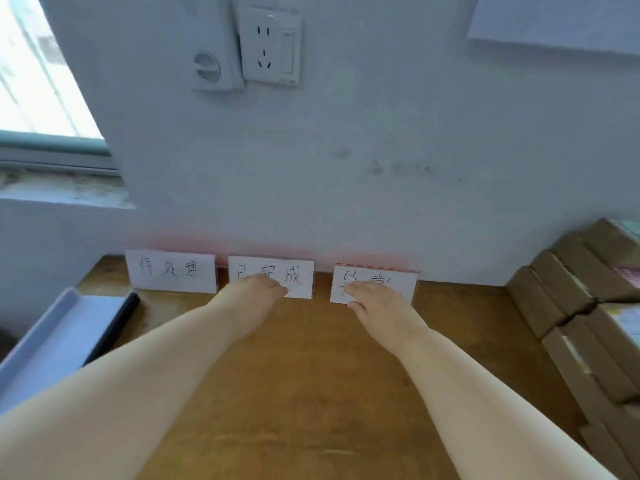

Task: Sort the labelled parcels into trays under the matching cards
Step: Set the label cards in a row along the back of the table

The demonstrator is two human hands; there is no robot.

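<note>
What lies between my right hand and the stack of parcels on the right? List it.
Nothing visible does. The right hand touches the right card at the wall, and only bare table separates it from the parcels stacked along the table's right edge.

Pale wall (pixel 346 150), bright window (pixel 34 81), wooden table (pixel 311 375).

Both forearms reach forward, left hand (pixel 254 296) with fingers (pixel 277 289) bent, right hand (pixel 377 305) flatter (thumb spread).
</note>
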